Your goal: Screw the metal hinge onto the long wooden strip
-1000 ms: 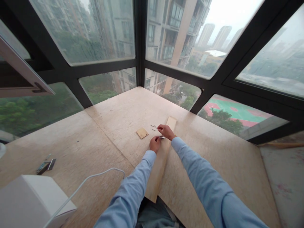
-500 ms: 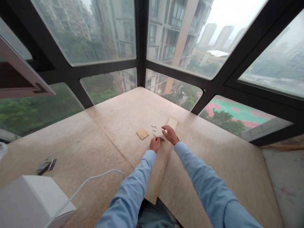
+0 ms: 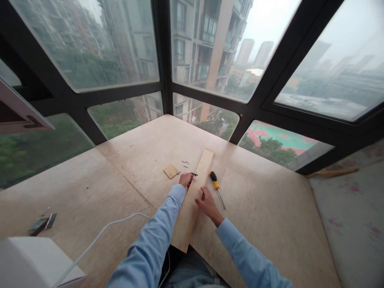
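Note:
A long pale wooden strip (image 3: 201,168) lies on the plywood-covered platform (image 3: 144,152), running from my lap toward the window. My left hand (image 3: 185,180) pinches a small metal fitting (image 3: 194,175) against the strip's left edge. My right hand (image 3: 207,204) rests flat on the strip nearer to me, fingers apart, holding nothing. A yellow-and-black screwdriver (image 3: 216,188) lies just right of the strip, close to my right hand. A small square wooden piece (image 3: 171,171) and several loose screws (image 3: 185,163) lie left of the strip.
Dark-framed windows (image 3: 165,88) close off the far side of the platform. A white box (image 3: 36,260) with a white cable (image 3: 99,236) stands at the near left. Small dark items (image 3: 42,224) lie on the platform's left part. A patterned surface (image 3: 354,224) lies at the right.
My right hand has drawn back from the fitting toward me and settled flat on the strip, uncovering the screwdriver. My left hand stays at the fitting. The camera has shifted slightly.

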Action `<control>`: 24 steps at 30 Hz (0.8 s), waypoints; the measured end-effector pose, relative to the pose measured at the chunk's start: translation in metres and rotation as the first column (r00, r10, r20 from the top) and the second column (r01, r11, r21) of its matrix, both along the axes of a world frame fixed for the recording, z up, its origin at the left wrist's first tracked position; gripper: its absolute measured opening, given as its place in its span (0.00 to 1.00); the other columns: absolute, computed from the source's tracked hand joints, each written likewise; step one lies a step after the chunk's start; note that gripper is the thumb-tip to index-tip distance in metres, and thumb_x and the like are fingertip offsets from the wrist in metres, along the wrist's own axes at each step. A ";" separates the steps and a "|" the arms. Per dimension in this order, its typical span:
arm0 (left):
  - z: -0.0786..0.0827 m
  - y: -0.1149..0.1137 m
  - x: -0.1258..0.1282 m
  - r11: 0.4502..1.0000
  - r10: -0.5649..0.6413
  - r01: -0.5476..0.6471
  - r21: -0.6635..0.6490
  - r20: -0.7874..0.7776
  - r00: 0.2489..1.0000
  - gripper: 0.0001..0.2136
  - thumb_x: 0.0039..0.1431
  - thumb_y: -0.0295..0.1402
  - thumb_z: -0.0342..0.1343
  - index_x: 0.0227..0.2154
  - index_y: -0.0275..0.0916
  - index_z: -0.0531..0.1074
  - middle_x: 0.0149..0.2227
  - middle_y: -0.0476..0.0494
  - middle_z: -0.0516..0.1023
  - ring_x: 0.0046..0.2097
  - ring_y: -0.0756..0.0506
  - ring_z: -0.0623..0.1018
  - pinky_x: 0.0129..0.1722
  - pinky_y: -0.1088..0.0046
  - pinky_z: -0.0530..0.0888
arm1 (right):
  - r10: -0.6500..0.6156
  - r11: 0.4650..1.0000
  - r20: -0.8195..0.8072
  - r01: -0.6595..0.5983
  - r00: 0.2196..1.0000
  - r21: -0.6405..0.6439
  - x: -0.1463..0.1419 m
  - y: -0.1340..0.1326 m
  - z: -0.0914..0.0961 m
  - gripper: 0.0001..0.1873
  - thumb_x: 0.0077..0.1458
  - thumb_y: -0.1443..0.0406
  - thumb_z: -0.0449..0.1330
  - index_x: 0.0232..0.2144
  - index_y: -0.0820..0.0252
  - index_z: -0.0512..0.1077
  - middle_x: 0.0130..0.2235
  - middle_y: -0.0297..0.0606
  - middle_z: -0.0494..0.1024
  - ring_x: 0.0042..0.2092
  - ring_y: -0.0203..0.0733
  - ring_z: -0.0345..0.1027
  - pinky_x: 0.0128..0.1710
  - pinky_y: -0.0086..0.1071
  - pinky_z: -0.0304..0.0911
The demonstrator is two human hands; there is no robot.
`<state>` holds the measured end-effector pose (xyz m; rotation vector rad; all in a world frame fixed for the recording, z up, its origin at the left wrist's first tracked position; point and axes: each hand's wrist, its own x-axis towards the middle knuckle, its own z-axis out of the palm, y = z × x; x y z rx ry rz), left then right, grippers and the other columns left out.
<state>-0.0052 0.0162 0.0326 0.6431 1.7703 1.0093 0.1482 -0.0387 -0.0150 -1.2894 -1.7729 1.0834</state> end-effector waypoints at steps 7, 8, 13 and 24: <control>0.004 0.000 -0.008 0.996 -0.092 0.092 -0.007 -0.236 0.967 0.07 0.54 0.25 0.52 0.25 0.37 0.75 0.27 0.45 0.76 0.35 0.48 0.76 0.29 0.78 0.66 | 0.019 0.993 -0.006 -0.020 1.000 -0.112 -0.023 -0.005 0.002 0.35 0.45 0.62 0.60 0.57 0.60 0.63 0.63 0.46 0.61 0.68 0.53 0.43 0.65 0.48 0.45; 0.005 0.001 -0.010 0.995 -0.099 0.101 -0.007 -0.264 0.959 0.07 0.53 0.25 0.53 0.24 0.37 0.75 0.27 0.44 0.77 0.36 0.48 0.76 0.30 0.78 0.66 | 0.021 0.994 -0.003 -0.021 1.000 -0.112 -0.026 -0.004 0.002 0.35 0.44 0.62 0.59 0.58 0.60 0.63 0.63 0.46 0.61 0.68 0.53 0.43 0.65 0.48 0.45; 0.006 0.003 -0.020 0.995 -0.091 0.098 0.006 -0.326 0.941 0.09 0.53 0.26 0.53 0.21 0.38 0.75 0.26 0.43 0.77 0.37 0.45 0.76 0.32 0.75 0.67 | 0.024 0.994 0.033 -0.020 0.999 -0.108 -0.043 0.002 0.002 0.38 0.43 0.63 0.60 0.58 0.63 0.61 0.65 0.50 0.57 0.68 0.55 0.41 0.65 0.50 0.44; 0.010 0.002 -0.037 0.974 -0.107 0.141 0.176 -0.192 0.976 0.07 0.49 0.28 0.54 0.19 0.37 0.74 0.24 0.47 0.77 0.34 0.47 0.75 0.38 0.74 0.69 | 0.027 0.998 -0.004 -0.027 1.000 -0.063 -0.073 0.017 -0.002 0.38 0.46 0.66 0.56 0.61 0.64 0.56 0.63 0.51 0.58 0.68 0.54 0.40 0.65 0.48 0.44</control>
